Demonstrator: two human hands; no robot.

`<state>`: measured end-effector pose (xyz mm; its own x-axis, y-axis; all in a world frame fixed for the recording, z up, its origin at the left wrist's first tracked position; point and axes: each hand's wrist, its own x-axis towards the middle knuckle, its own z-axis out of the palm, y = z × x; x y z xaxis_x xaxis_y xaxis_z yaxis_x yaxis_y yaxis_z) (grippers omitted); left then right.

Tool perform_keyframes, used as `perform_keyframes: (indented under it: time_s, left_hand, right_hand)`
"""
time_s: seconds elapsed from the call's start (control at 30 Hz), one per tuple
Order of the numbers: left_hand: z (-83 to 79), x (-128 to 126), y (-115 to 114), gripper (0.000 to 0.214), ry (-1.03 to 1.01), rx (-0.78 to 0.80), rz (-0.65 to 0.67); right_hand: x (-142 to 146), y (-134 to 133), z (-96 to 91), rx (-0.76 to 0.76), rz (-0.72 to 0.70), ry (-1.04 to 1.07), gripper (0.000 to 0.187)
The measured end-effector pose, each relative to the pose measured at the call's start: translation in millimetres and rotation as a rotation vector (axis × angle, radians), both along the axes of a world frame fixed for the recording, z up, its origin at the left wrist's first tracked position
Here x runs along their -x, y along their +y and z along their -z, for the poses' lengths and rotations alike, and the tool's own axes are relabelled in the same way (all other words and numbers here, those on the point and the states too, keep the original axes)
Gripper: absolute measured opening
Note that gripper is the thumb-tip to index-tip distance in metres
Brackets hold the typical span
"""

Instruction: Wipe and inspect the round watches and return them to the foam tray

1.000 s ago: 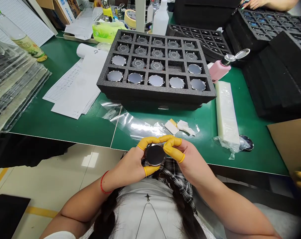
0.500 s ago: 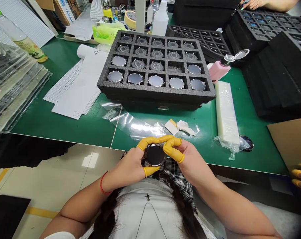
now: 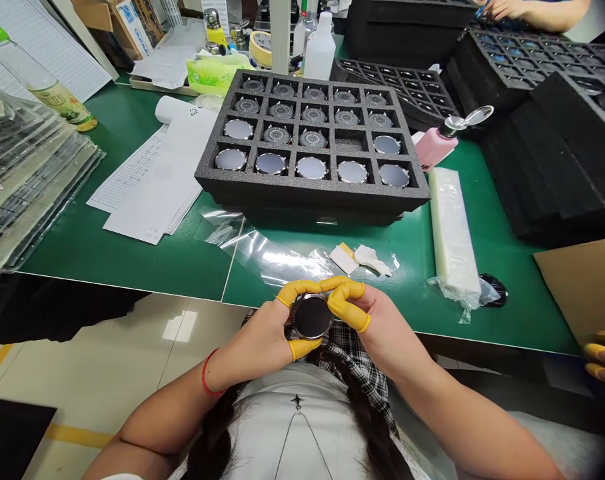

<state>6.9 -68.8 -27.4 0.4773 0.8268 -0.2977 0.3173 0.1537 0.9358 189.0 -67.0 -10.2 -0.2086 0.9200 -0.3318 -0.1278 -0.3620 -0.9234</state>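
Close to my body, over the table's front edge, I hold a round strapless watch (image 3: 313, 317) with its dark glass face up and a metal rim. My left hand (image 3: 262, 327) is closed around its left side, yellow finger cots on thumb and index finger. At its upper right rim my right hand (image 3: 367, 307) is closed, thumb and fingers in yellow cots pinched together against the edge. Just beyond stands a black foam tray (image 3: 312, 190) of similar watches, some showing glossy faces, others their backs. One compartment, second row from the front, holds no watch.
Clear film (image 3: 282, 257) and white paper scraps (image 3: 343, 258) lie between tray and hands. Rightward are a pink pump bottle (image 3: 436, 145), a wrapped white block (image 3: 452, 227) and a cardboard box (image 3: 582, 280). Papers (image 3: 157, 173) lie left. Another person's hand (image 3: 505, 9) is at the back right.
My view has shifted slightly, so the tray and bottles sit a little lower. Both hands keep the same grip on the watch, with almost no movement.
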Motion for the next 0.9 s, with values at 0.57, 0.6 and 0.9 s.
perform_keyframes:
  time_s: [0.57, 0.6, 0.9]
  left_hand:
    - [-2.5, 0.2, -0.5, 0.05, -0.059, 0.025, 0.004]
    - [-2.4, 0.3, -0.4, 0.05, -0.053, 0.026, 0.005]
    - [1.3, 2.4, -0.6, 0.05, -0.007, -0.009, 0.017]
  right_hand:
    - [-0.6, -0.6, 2.6, -0.004, -0.02, 0.006, 0.017]
    - [-0.6, -0.7, 2.7, -0.003, -0.021, 0.004, 0.017]
    - [0.3, -0.6, 3.3, -0.008, -0.024, -0.026, 0.022]
